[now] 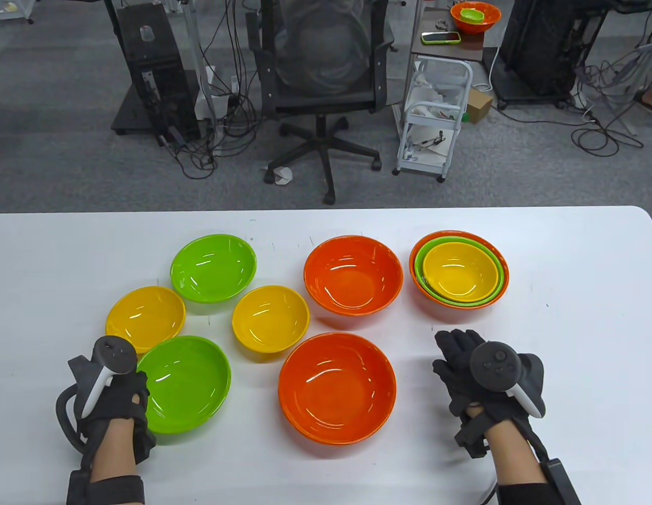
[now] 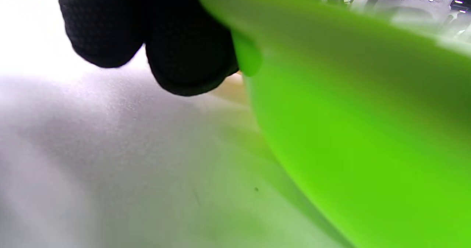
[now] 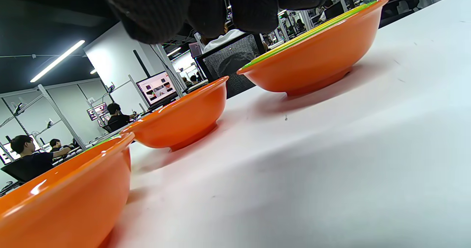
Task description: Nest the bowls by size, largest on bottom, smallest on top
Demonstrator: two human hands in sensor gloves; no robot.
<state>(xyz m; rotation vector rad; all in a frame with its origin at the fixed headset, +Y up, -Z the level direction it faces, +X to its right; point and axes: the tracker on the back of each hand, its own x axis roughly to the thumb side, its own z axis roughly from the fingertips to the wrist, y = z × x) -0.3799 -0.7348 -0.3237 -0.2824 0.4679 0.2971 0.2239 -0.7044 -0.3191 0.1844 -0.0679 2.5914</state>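
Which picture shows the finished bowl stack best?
The table view: looking down, the finished stack shows yellow inside green inside orange. The right wrist view shows only its orange side and rim edges. The left wrist view misses it.

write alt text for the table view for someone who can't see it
Two gloved hands rest at the near edge of a white table among loose bowls: the left hand against a green bowl, the right hand flat near a finished orange, green and yellow nested stack. Two orange, two yellow and two green bowls remain unstacked.

Black knitted sensor gloves on left hand (image 1: 115,405) and right hand (image 1: 475,376) — grey-and-white trackers strapped on top, black cables, dark wrist cuffs.
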